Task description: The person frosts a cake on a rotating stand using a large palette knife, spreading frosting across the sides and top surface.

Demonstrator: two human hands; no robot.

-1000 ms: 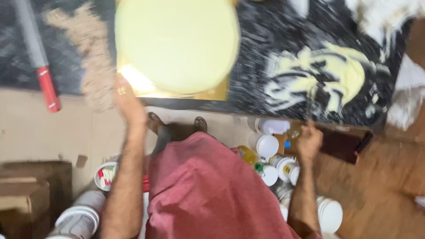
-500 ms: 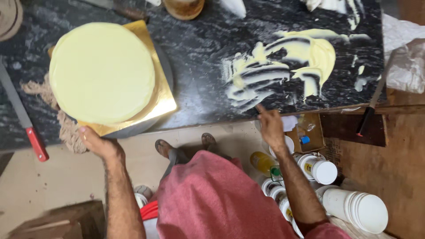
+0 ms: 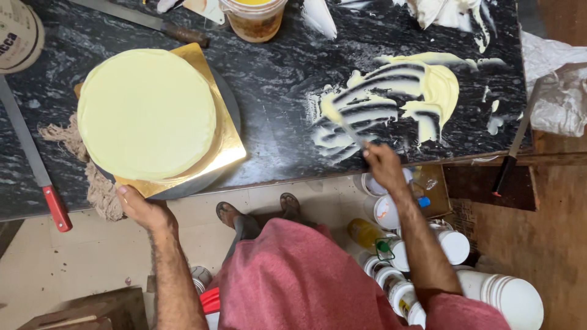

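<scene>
A round pale-yellow frosted cake [image 3: 147,113] sits on a gold square board [image 3: 215,150] atop a grey turntable [image 3: 230,104] on the black marble counter [image 3: 275,73]. My left hand [image 3: 142,209] grips the near edge of the turntable and board. My right hand [image 3: 383,164] holds a palette knife [image 3: 342,122] whose blade lies in the smeared yellow cream [image 3: 397,98] spread on the counter.
A red-handled long knife [image 3: 33,162] lies at the left, a wood-handled knife [image 3: 147,23] at the back, a tub [image 3: 254,18] of filling behind. A black-handled spatula [image 3: 513,150] rests at the right edge. Jars and white buckets [image 3: 501,293] stand on the floor.
The view has shifted so the counter sits lower. My right hand rose from the counter's edge and now drags the palette knife through the cream; my left hand stays on the turntable.
</scene>
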